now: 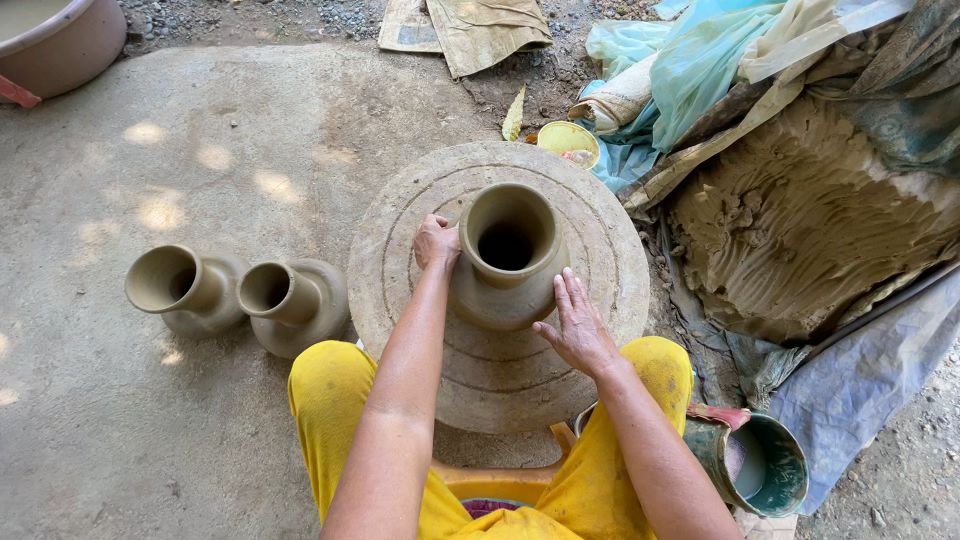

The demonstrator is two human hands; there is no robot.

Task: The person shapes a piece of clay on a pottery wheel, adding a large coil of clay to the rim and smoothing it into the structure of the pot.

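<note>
A wet grey clay vase [508,262] with a flared neck stands in the middle of a round potter's wheel [600,250]. My left hand [437,242] rests against the vase's left shoulder, fingers curled onto the clay. My right hand [577,325] lies flat with spread fingers against the vase's lower right side. Both hands are coated in clay. My knees in yellow trousers [330,400] frame the wheel's near edge.
Two finished clay vases [190,290] [295,305] stand on the concrete floor to the left. A large mound of raw clay [800,230] lies on plastic sheets at right. A green bucket [770,465] sits by my right knee, a small yellow bowl [568,140] behind the wheel, a pink basin [60,45] far left.
</note>
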